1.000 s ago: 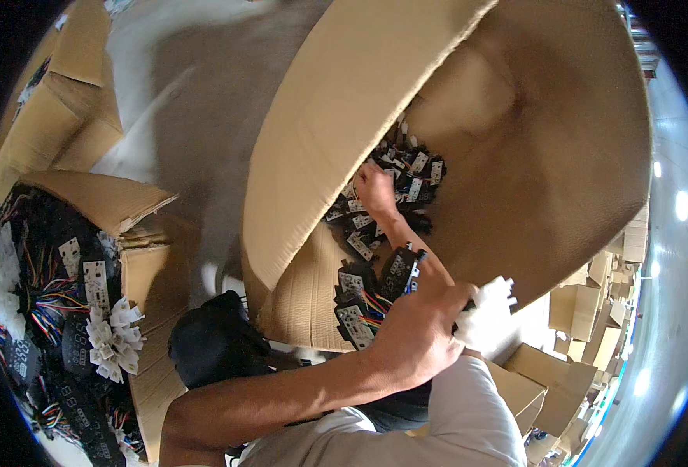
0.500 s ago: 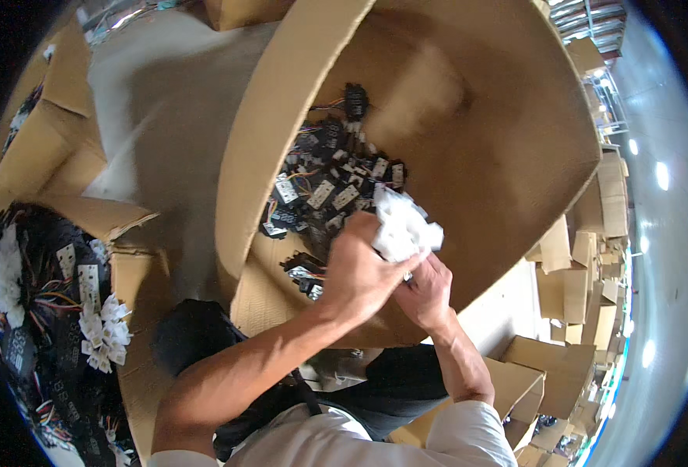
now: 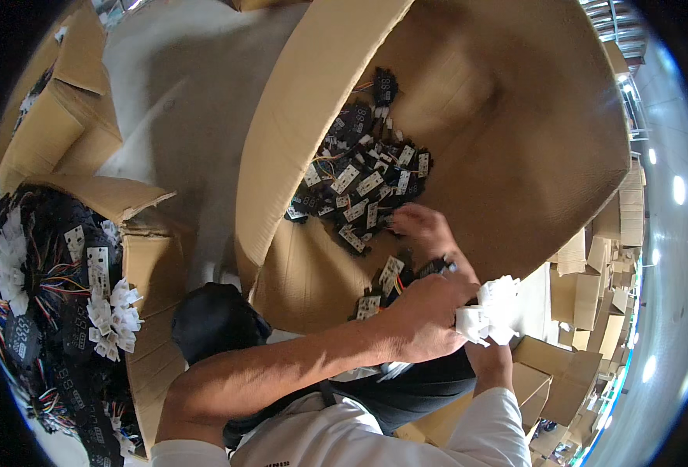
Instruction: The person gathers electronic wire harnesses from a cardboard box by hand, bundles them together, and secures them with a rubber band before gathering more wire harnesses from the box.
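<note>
Right hand [image 3: 423, 226] back beside modules [image 3: 369, 184] in carton [image 3: 546, 140], forearm [image 3: 491, 362] partly behind left hand [image 3: 431, 321]

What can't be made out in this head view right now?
All in the head view:
Right hand: blurred fingers; touching the black modules or not, unclear.
Left hand: its own back hides the palm, so its full grip on the white connectors.
Large carton: its left wall hides some interior.
Left carton: cut off by the dark rim.
</note>
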Demonstrator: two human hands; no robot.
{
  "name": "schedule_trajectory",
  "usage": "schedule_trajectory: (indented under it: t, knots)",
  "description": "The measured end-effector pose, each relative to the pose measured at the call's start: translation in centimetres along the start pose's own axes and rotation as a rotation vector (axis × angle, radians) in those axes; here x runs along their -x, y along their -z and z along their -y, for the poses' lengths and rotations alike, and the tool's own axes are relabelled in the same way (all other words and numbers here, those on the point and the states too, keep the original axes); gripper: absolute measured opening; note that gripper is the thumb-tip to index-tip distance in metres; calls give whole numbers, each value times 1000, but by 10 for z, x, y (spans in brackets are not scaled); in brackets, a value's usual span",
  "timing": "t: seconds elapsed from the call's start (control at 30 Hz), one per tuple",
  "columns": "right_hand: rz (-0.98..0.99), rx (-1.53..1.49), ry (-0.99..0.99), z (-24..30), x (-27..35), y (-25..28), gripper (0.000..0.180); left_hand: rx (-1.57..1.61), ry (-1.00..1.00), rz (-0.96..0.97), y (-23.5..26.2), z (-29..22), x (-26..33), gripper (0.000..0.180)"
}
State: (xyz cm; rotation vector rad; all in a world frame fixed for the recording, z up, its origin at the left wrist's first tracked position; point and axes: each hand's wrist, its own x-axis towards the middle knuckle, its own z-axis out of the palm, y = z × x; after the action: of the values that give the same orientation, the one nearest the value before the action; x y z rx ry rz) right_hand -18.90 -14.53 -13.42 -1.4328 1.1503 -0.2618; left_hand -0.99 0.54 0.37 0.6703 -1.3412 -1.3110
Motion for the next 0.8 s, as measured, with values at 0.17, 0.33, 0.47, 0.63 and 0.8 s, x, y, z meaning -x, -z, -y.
schedule_trajectory:
  t: [0.17,0.33,0.47,0.63,0.8]
  knots:
    - [191,552,293,-30,-93,-123,29,-159,5,33,8,7,7,23]
    - [-10,595,137,-48,-150,-190,30,-216,61,-27,24,5,3,25]
    - [-241,676,174,-46,-171,-227,24,-266,173,-35,34,4,6,24]
    - [-365,1163,207,-69,-227,-150,29,-197,160,-20,25,4,3,22]
    - [-296,1589,108,-55,-230,-110,29,-225,122,-62,26,8,8,25]
